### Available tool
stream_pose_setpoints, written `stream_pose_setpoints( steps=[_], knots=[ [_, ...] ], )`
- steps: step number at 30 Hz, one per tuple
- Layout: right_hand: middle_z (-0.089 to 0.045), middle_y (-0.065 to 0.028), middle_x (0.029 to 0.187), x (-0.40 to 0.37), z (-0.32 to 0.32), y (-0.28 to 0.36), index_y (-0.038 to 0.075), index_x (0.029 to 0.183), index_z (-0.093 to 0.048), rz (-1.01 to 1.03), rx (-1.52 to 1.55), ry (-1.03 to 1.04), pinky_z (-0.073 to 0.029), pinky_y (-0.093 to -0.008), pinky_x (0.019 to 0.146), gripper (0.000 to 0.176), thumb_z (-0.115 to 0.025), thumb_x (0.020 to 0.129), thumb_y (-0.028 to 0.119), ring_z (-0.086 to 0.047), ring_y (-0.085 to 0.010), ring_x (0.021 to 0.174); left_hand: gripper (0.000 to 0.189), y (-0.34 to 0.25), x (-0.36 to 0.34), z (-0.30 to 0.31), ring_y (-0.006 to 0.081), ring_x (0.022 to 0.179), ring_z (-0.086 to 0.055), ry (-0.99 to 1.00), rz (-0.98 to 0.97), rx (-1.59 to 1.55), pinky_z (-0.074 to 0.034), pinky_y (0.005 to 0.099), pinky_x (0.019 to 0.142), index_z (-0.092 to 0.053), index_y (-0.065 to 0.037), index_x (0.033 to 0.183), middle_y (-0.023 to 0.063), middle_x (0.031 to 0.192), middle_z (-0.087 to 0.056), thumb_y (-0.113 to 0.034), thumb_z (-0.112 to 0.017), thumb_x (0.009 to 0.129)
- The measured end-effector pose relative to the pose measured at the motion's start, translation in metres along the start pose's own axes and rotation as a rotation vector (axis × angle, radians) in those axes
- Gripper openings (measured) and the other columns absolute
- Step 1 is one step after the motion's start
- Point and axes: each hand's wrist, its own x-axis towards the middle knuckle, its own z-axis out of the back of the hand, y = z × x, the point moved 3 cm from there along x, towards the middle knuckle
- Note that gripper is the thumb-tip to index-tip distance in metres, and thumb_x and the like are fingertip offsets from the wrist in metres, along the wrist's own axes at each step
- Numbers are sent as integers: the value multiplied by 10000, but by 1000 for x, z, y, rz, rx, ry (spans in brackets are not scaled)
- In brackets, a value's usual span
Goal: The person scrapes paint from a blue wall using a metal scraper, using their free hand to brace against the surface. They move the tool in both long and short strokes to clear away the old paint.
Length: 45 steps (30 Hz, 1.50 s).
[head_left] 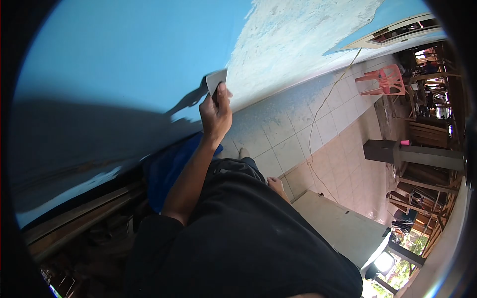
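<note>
My left hand (217, 110) is raised to the wall, its fingers closed round a putty knife (215, 81) with a flat, pale blade. The blade lies at the border between the smooth blue paint (149, 44) and a rough whitish patch (278, 54) of bare wall. Whether its edge touches the surface is hard to tell. A dark shadow of the hand and tool falls on the paint beside them. Down at my side hangs my right hand (275, 186), small in view with its fingers curled in and nothing visible in them.
A thin cord (313, 124) runs across the tiled floor (293, 141). A pale box-like surface (343, 223) stands right of me, a bright lamp (384, 262) beyond it. Farther off are a pink plastic chair (390, 80) and a dark post (380, 150). Blue cloth (171, 169) lies close by my left arm.
</note>
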Motion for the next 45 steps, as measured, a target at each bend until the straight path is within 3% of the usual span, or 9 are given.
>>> stream_pose_setpoints(
  steps=[10, 12, 16, 20, 23, 27, 32, 41, 45],
  knots=[
    [-713, -122, 864, 7, 10, -17, 16, 1158, -646, 99, -83, -21, -503, -291, 530, 398, -593, 915, 327, -656, -148, 637, 414, 9, -1, 1, 71, 548, -452, -67, -34, 35, -356, 262, 510, -570, -12, 760, 10, 595, -512, -333, -499, 1014],
    [-716, -120, 866, 23, 11, -29, 13, 1148, -654, 161, -133, -15, -514, -292, 557, 397, -599, 911, 326, -665, -153, 667, 423, -16, 5, -6, 41, 540, -406, -37, -48, 17, -320, 232, 498, -513, -63, 722, -45, 598, -438, -365, -481, 1017],
    [-715, -121, 865, 22, 18, -20, 13, 1165, -643, 121, -88, -17, -515, -309, 577, 402, -602, 911, 322, -655, -159, 662, 414, 7, 3, 5, 66, 542, -439, -39, -52, 108, -346, 257, 505, -579, -10, 754, 7, 607, -533, -328, -513, 1012],
    [-714, -113, 877, 16, 23, 13, 22, 1184, -630, 39, -55, -18, -505, -323, 561, 400, -597, 919, 320, -636, -159, 641, 395, 24, -1, 1, 58, 536, -437, -52, -49, 67, -338, 255, 492, -590, -3, 773, 5, 604, -536, -311, -520, 1011],
    [-712, -106, 895, 15, 23, 11, 30, 1199, -620, 17, -23, -9, -498, -328, 542, 399, -590, 925, 319, -627, -161, 624, 364, -8, 7, -4, 59, 550, -454, 5, -16, 69, -360, 247, 506, -602, 2, 808, 3, 603, -530, -290, -521, 1011],
    [-707, -112, 915, 9, 23, 21, 25, 1214, -604, -1, -42, -3, -498, -337, 538, 409, -583, 930, 319, -627, -175, 614, 366, 22, -2, 1, 68, 543, -461, -106, -57, 70, -363, 252, 504, -589, -2, 798, 0, 597, -515, -287, -510, 1014],
    [-711, -125, 866, 9, 21, 8, 9, 1181, -628, 82, -97, 0, -522, -332, 587, 399, -586, 927, 314, -656, -178, 659, 433, 6, 3, -5, 40, 526, -425, -39, -17, 20, -332, 227, 474, -520, -58, 724, -42, 599, -456, -379, -489, 1013],
    [-717, -123, 858, 26, 33, -2, 0, 1165, -640, 88, -109, 9, -532, -301, 641, 389, -595, 917, 297, -669, -172, 689, 417, 11, 0, -7, 76, 570, -478, -90, 85, -18, -386, 262, 538, -562, -21, 747, 5, 619, -524, -334, -500, 1015],
    [-716, -121, 868, 31, 38, 6, 3, 1170, -633, 124, -102, 42, -528, -312, 619, 388, -596, 918, 296, -662, -167, 681, 397, -19, 9, -14, 50, 514, -411, -70, 6, -93, -330, 224, 471, -525, -57, 736, -36, 610, -460, -348, -518, 1006]
  ],
)
